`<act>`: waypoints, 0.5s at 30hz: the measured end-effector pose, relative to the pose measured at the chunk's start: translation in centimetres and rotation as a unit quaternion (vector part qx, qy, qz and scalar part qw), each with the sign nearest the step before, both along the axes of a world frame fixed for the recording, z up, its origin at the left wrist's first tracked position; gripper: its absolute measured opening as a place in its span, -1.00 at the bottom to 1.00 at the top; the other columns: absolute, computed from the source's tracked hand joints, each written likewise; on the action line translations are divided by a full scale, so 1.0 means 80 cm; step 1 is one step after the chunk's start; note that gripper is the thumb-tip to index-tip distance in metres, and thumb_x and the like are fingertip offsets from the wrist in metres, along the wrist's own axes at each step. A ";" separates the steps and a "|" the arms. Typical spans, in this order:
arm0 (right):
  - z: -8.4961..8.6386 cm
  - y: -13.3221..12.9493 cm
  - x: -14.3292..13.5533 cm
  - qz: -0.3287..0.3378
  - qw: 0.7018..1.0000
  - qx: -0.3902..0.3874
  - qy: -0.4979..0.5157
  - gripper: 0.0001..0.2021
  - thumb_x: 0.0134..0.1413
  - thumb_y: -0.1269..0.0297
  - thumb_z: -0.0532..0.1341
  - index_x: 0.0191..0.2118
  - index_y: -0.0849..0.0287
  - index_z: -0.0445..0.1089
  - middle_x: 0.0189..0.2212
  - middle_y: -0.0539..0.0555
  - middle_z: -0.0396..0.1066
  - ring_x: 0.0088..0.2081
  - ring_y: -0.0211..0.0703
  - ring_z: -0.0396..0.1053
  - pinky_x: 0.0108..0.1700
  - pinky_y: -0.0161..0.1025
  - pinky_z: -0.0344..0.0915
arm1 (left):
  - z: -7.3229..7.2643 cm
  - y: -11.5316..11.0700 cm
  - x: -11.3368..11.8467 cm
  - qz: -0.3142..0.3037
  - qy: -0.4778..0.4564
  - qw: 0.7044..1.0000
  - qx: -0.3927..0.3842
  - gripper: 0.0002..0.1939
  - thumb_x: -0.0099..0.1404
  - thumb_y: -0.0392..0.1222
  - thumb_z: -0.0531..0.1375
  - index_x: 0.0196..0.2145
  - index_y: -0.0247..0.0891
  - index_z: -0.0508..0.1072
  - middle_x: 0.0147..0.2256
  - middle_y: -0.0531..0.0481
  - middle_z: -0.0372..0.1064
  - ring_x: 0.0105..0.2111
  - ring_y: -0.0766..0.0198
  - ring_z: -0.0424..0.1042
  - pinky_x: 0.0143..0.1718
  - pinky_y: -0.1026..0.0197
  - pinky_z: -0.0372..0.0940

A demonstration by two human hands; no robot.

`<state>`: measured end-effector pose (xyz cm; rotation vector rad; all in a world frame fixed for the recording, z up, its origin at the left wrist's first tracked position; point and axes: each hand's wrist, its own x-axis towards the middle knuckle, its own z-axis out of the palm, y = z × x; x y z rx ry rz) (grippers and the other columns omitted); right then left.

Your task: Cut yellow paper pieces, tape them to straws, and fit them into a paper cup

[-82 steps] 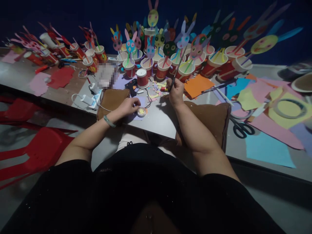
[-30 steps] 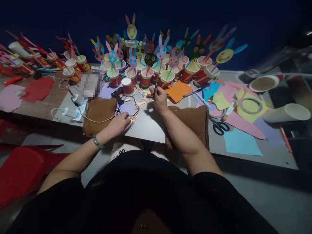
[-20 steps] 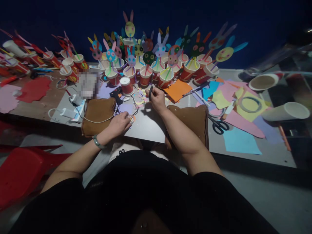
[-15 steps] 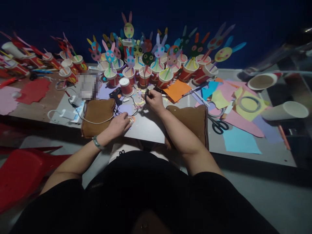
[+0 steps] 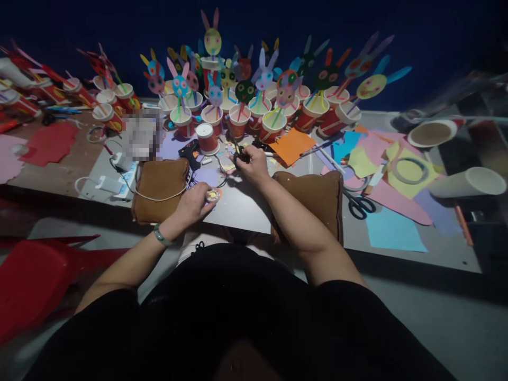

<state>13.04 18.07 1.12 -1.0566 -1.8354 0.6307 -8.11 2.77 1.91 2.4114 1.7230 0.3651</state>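
Note:
My right hand is closed around the dark handles of a pair of scissors, whose blades point away from me toward the paper cups. Lower and to the left, the fingers of my left hand pinch a small round pale piece with a yellow middle; its exact kind is unclear. An orange paper edge shows beside that piece. Small paper scraps and a black cable lie between the hands. Just beyond the left hand, a red-and-white paper cup stands upside down near a black glue gun.
Several cups with paper rabbit heads line the back. Brown cushions lie at the table's front edge. Right of me are black-handled scissors, coloured paper and a tape roll. A power strip sits left, a red chair below.
My left fingers have closed on the small round piece, which shows more fully now. The scissors in my right hand have tipped lower. The view has shifted slightly.

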 end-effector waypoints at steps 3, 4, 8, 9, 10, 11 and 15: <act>-0.004 0.005 0.002 -0.012 1.000 0.003 0.020 -0.55 0.04 0.01 0.31 -0.53 0.08 0.02 -0.56 -0.05 0.12 -0.45 -0.19 0.10 -0.31 -0.17 0.02 | -0.004 -0.009 -0.004 0.037 -0.062 0.996 0.046 -0.66 0.36 -0.02 0.16 -0.01 -0.26 0.32 0.00 -0.27 0.42 0.03 0.05 0.40 0.12 -0.02 0.32; -0.005 0.007 0.003 -0.014 1.000 0.002 0.023 -0.56 0.03 0.03 0.30 -0.53 0.08 0.02 -0.56 -0.05 0.12 -0.45 -0.20 0.09 -0.32 -0.18 0.01 | -0.007 -0.013 -0.006 0.051 -0.077 0.994 0.061 -0.68 0.37 -0.02 0.16 -0.02 -0.25 0.32 -0.01 -0.27 0.42 0.04 0.06 0.40 0.14 -0.01 0.32; 0.007 0.016 0.011 -0.023 0.998 -0.013 -0.054 -0.66 0.01 0.14 0.27 -0.54 0.09 0.08 -0.55 -0.03 0.19 -0.44 -0.20 0.14 -0.33 -0.21 0.02 | -0.021 -0.028 -0.009 0.069 -0.128 0.983 0.112 -0.73 0.37 -0.08 0.14 -0.05 -0.27 0.35 -0.06 -0.26 0.45 0.01 0.09 0.42 0.09 0.02 0.35; 0.016 0.016 0.013 -0.022 0.994 -0.018 -0.105 -0.70 0.02 0.17 0.26 -0.54 0.10 0.13 -0.54 -0.01 0.25 -0.44 -0.19 0.18 -0.32 -0.21 0.03 | -0.025 -0.030 -0.009 0.063 -0.142 0.980 0.123 -0.76 0.37 -0.10 0.14 -0.07 -0.27 0.37 -0.09 -0.25 0.47 -0.01 0.10 0.43 0.06 0.03 0.35; 0.026 0.015 0.015 -0.020 0.986 -0.019 -0.166 -0.75 0.05 0.18 0.24 -0.52 0.12 0.21 -0.52 0.02 0.32 -0.42 -0.16 0.23 -0.30 -0.20 0.06 | -0.029 -0.032 -0.010 0.060 -0.155 0.976 0.140 -0.78 0.36 -0.12 0.15 -0.10 -0.27 0.39 -0.11 -0.23 0.48 -0.03 0.10 0.44 0.05 0.02 0.36; 0.038 0.013 0.017 -0.019 0.972 -0.016 -0.232 -0.79 0.09 0.17 0.22 -0.48 0.15 0.31 -0.47 0.07 0.41 -0.38 -0.13 0.29 -0.27 -0.20 0.09 | -0.033 -0.033 -0.010 0.058 -0.162 0.972 0.161 -0.80 0.35 -0.13 0.16 -0.13 -0.27 0.41 -0.14 -0.21 0.50 -0.06 0.10 0.46 0.03 0.02 0.36; 0.083 -0.012 0.023 -0.016 0.891 -0.031 -0.453 -0.68 0.22 0.10 0.15 -0.23 0.26 0.53 -0.28 0.30 0.58 -0.20 0.09 0.48 -0.16 -0.13 0.19 | -0.038 -0.035 -0.013 0.036 -0.153 0.965 0.212 -0.88 0.34 -0.18 0.18 -0.21 -0.26 0.46 -0.20 -0.16 0.53 -0.13 0.12 0.48 -0.04 0.05 0.34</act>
